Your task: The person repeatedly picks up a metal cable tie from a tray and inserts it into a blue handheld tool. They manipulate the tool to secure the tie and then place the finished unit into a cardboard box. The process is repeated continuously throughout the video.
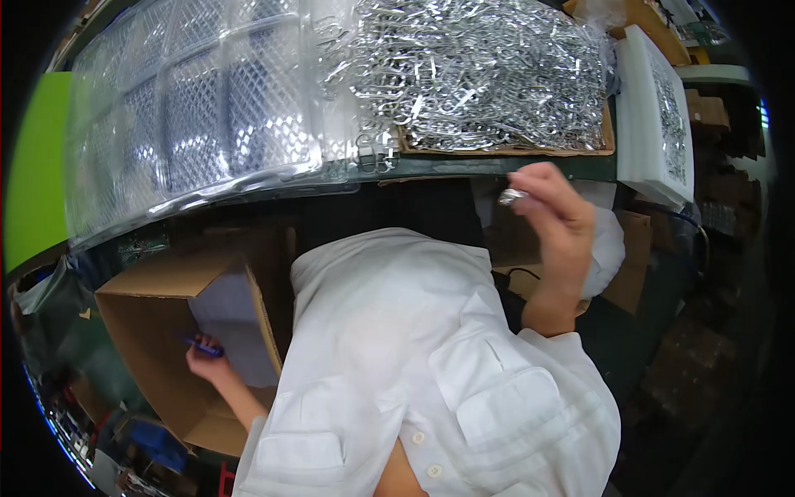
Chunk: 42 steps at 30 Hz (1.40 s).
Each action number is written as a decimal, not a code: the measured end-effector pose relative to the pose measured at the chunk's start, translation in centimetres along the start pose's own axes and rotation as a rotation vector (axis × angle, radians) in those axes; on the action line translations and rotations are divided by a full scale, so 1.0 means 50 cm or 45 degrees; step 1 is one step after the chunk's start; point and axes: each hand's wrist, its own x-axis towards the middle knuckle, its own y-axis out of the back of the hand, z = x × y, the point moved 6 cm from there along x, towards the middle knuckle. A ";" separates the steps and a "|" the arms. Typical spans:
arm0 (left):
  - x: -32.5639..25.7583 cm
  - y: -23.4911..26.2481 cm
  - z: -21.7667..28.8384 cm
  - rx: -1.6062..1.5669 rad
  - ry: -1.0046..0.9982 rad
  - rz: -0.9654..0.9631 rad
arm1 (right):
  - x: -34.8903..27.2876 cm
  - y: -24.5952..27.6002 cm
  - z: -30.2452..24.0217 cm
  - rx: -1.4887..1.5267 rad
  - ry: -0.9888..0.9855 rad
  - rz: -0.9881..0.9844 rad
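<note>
My left hand (207, 362) is at the open cardboard box (157, 348) on the left, its fingers closed around a small dark purple object (209, 349) whose kind I cannot make out. On the other side, my right hand (560, 205) is raised just below the table's near edge. Its thumb and fingers pinch a small shiny metal piece (511, 197). Beyond that hand, a shallow cardboard tray (505, 152) is heaped with bright metal hook-shaped pieces (497, 79). Some of these pieces lie loose past the tray's left side.
Clear plastic compartment trays (190, 108) cover the table's left part, beside a bright green panel (37, 166). A white foam block (650, 116) with metal pieces stands right of the heap. Below it sit a white bag (607, 253) and a cardboard flap (629, 261).
</note>
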 end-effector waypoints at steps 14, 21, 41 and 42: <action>-0.614 -0.869 -0.233 0.014 1.003 -1.369 | 0.018 -0.053 -0.005 0.379 0.068 -0.090; -0.685 -0.922 -0.361 0.300 1.471 -1.581 | -0.048 -0.076 -0.044 -0.011 0.263 -0.151; -0.530 -1.077 -0.095 1.502 -1.828 -1.482 | -0.061 -0.181 -0.025 -0.401 0.034 -1.138; -0.502 -1.091 -0.079 1.632 -1.893 -1.307 | -0.051 -0.176 -0.024 -0.366 0.006 -1.064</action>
